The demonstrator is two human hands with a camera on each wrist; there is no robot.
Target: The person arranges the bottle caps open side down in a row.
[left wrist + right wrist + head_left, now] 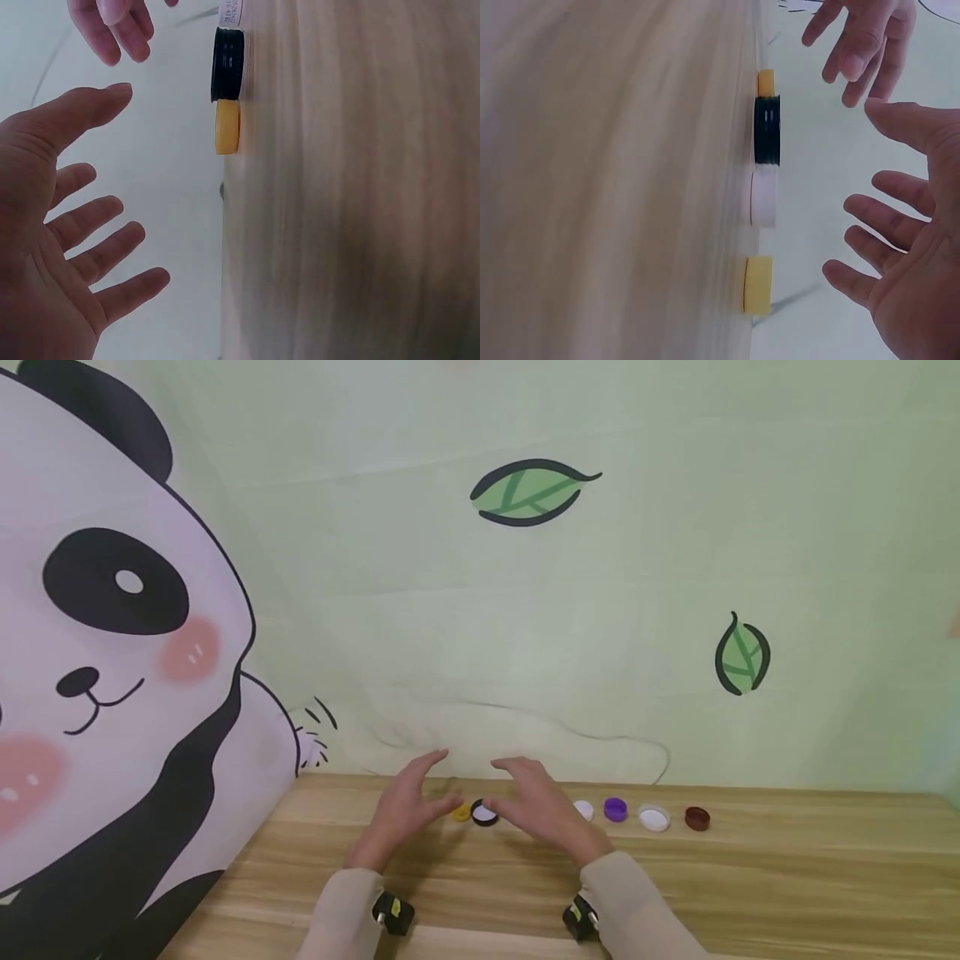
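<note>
My left hand (pixel 408 806) and right hand (pixel 546 806) are held apart above the table, fingers spread and nothing in either. A yellow cap (pixel 460 813) and a black bottle cap (pixel 484 819) with a pale inside sit between the two thumbs in the head view. The right wrist view shows a white cap (pixel 763 196) beside the black one, then another yellow cap (pixel 758 286) farther along. In the head view my right hand hides part of this row. Ridges run round the side of the black cap (pixel 227 64) in the left wrist view.
To the right of my right hand, the row goes on with a small white cap (pixel 583 811), a purple cap (pixel 615 810), a larger white cap (pixel 654 817) and a dark red-brown cap (pixel 697 818). Behind the wooden table (pixel 810 877) hangs a pale green printed cloth (pixel 375 568).
</note>
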